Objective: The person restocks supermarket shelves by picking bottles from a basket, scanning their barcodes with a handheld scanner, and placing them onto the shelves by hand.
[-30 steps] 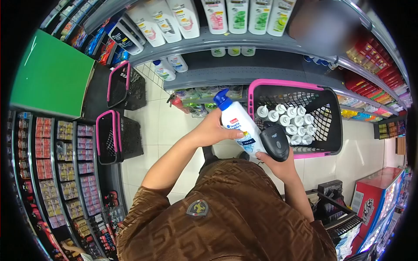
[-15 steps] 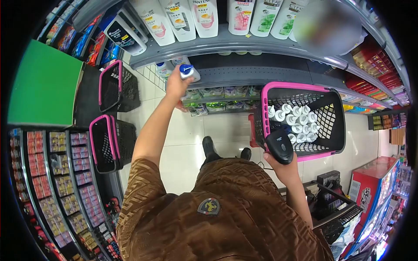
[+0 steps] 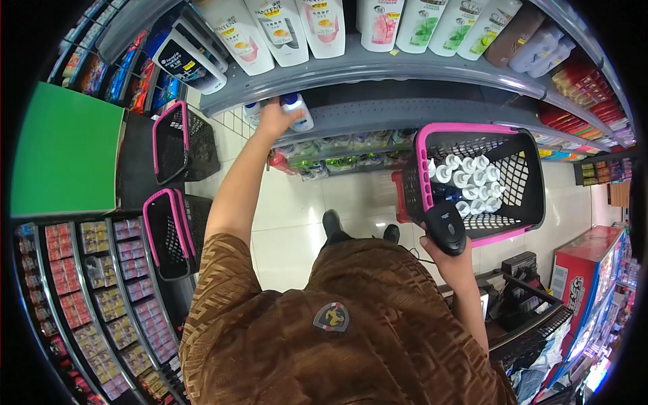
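Note:
My left hand [image 3: 273,121] reaches onto the lower shelf, its thumb across the front of a white bottle with a blue top [image 3: 300,115]; its other fingers are mostly hidden. Another white bottle with a blue top [image 3: 252,113] stands just left of this hand. My right hand [image 3: 451,263] is closed around a black handheld scanner [image 3: 445,229], close to the near left corner of a black basket with a pink rim [image 3: 534,177]. Several white pump-top bottles [image 3: 478,177] stand in that basket.
Shampoo bottles [image 3: 280,30] line the upper shelf [image 3: 378,66], whose edge overhangs the lower one. Two black and pink baskets [image 3: 202,145] [image 3: 169,233] are at the left. A red fire extinguisher [image 3: 280,162] is below my left hand. A red cabinet [image 3: 586,256] is at the right.
My left hand has carried the blue-topped bottle from in front of my body to the lower shelf. The scanner in my right hand has moved away from that bottle, slightly right.

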`<state>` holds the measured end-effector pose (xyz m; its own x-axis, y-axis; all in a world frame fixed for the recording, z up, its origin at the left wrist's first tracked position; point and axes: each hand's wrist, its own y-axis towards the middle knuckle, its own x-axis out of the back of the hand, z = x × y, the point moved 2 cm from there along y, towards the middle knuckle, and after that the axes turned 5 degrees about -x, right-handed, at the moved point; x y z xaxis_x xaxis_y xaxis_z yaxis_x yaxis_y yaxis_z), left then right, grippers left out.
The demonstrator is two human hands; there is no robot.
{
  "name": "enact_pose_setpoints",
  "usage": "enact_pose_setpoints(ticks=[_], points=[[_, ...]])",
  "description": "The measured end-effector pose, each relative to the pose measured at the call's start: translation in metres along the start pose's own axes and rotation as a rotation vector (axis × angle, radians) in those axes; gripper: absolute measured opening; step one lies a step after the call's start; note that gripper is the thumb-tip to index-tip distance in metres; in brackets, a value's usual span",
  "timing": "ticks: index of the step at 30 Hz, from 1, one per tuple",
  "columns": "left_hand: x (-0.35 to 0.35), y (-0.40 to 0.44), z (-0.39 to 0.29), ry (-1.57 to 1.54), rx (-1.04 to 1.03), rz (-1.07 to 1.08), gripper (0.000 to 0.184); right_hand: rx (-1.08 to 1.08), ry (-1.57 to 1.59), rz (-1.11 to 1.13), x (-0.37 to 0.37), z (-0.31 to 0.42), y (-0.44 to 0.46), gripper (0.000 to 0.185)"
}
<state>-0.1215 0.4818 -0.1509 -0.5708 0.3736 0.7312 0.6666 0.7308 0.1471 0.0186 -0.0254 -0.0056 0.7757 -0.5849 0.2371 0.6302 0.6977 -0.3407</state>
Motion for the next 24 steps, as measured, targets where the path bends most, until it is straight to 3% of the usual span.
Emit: enact_pose_setpoints(ticks=[3,6,8,12,14,20,24], points=[[0.018,0.009,-0.012,0.043,-0.297,-0.198,0.054,0.019,-0.029,0.012,0.006,-0.007,0.003,0.032],[0.033,0.006,-0.037,0.091,-0.246,-0.111,0.056,0.043,-0.006,0.029,0.010,-0.011,0.009,0.032],[0.038,0.007,-0.045,0.351,-0.293,-0.121,0.049,0.068,-0.010,0.036,0.011,-0.006,0.013,0.031],[0.044,0.006,-0.041,0.470,-0.296,-0.044,0.044,0.024,0.005,0.095,0.012,0.001,0.016,0.031],[0.046,0.010,-0.031,0.586,-0.449,-0.122,0.040,0.043,0.001,0.085,0.010,-0.003,0.018,0.032],[0.056,0.009,-0.048,0.626,-0.339,-0.156,0.039,0.043,-0.002,0.053,-0.003,-0.005,0.017,0.030],[0.052,0.022,-0.025,0.595,-0.413,-0.205,0.045,0.023,-0.085,0.063,-0.010,-0.006,0.016,0.032]])
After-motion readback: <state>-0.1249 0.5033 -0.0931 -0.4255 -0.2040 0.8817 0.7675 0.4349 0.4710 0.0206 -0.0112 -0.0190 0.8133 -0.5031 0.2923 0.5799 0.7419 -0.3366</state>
